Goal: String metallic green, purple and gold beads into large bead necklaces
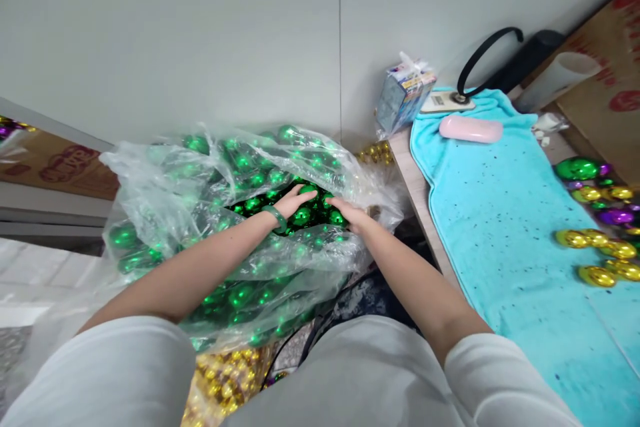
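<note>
A big clear plastic bag [165, 193] full of shiny green ball ornaments lies below me, its mouth spread apart in the middle. In that opening, my left hand [291, 203], with a green bangle [276, 217] at the wrist, reaches over the balls with its fingers stretched out. Facing it from the right side of the opening, my right hand [351, 215] has its fingers extended at the balls. Loose green balls [301, 216] show between the two hands. Some fingertips are partly hidden among them, and neither hand is visibly closed round a ball.
To the right, a table carries a turquoise cloth [500, 213], a pink case [471, 129], gold balls [595, 238] and a wrapped box [405, 93]. Gold ornaments [230, 377] in plastic sit below the bag. A cardboard box [65, 170] is at left, and a wall [200, 33] rises behind.
</note>
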`<state>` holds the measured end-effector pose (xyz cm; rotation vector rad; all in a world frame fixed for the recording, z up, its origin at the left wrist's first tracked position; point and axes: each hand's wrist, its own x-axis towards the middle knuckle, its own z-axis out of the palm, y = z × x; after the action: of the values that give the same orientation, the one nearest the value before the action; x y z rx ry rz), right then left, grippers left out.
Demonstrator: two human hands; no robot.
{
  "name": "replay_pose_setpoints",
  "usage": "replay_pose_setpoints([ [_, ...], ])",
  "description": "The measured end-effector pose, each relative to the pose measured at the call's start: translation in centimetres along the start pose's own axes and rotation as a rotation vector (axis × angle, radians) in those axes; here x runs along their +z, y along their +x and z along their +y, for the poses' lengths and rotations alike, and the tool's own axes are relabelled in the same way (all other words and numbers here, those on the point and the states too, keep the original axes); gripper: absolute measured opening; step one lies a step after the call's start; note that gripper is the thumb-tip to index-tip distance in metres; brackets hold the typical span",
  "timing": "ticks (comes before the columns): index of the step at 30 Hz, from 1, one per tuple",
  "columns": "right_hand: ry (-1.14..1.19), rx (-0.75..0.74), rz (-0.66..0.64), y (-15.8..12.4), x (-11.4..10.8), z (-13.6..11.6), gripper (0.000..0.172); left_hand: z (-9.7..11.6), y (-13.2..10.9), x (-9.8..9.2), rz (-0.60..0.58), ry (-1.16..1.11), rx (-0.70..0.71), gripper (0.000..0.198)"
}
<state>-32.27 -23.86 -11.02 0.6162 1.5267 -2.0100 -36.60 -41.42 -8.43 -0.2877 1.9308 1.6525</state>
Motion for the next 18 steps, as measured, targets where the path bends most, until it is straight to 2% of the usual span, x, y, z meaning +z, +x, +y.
replay_pose_setpoints([
  [3, 0.096, 0.101, -0.018, 0.0, 0.6, 0.2, 0.022, -0.1, -0.2, 0.7, -0.028, -0.15, -0.062, 0.056],
  [8, 0.503, 0.259, -0.077, 0.0, 0.8, 0.0, 0.02, 0.0, -0.6, 0.5, -0.084, -0.251, -0.214, 0.059],
  [13, 0.579, 0.254, -0.046, 0.5, 0.8, 0.8, 0.021, -0.2, -0.7, 0.8, -0.019, -0.178, -0.218, 0.058],
  [18, 0.609, 0.244, -0.04, 0.5, 0.8, 1.0, 0.027, 0.5, -0.9, 1.4, -0.043, -0.141, -0.358, 0.058],
])
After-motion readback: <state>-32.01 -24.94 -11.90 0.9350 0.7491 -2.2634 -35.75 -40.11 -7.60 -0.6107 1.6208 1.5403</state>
